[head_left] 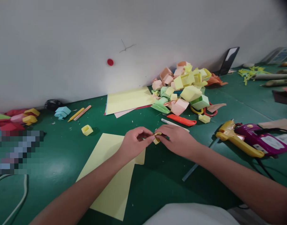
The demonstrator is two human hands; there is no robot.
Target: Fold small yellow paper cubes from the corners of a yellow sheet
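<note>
Between my two hands is a small yellow paper box (156, 141), partly hidden by the fingers. My left hand (135, 141) pinches its left side with thumb and forefinger. The fingers of my right hand (177, 139) are closed on its right side. Beneath my left hand and forearm lies a sheet of yellow paper (110, 184) with a piece cut out of its upper right side. A similar small yellow box (87, 130) stands alone on the green table to the left.
A heap of folded paper boxes (181, 90) sits by the wall, with a red cutter (182, 120) in front. A yellow glue gun (239, 140) lies at right beside a purple device (265, 139). Stacked coloured paper (126, 100) and two pencils (79, 114) lie farther back.
</note>
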